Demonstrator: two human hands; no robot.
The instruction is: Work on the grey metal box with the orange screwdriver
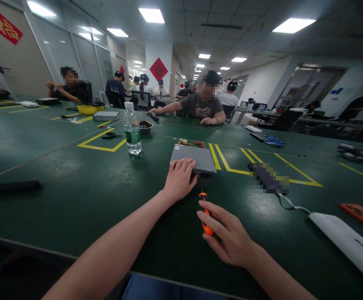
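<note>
Grips the grey power supply unit (200, 156), flat on the green table (106, 200), with the left hand (181, 177) over its near edge; holds an orange-and-black screwdriver (207, 228) in the right hand (229, 237), aiming its shaft at the near face.

Gray box (205, 156): left fingers (183, 165) cover its near-left top; screwdriver (207, 228) and right fingers (219, 211) obstruct directly in front. Wires (191, 143) crowd behind. Bottle (133, 135) stands left of box, open counter (153, 166) between. Right of box: passable strip, then blurred dark object (265, 177); white slab (345, 239) farther right, nearer.
</note>
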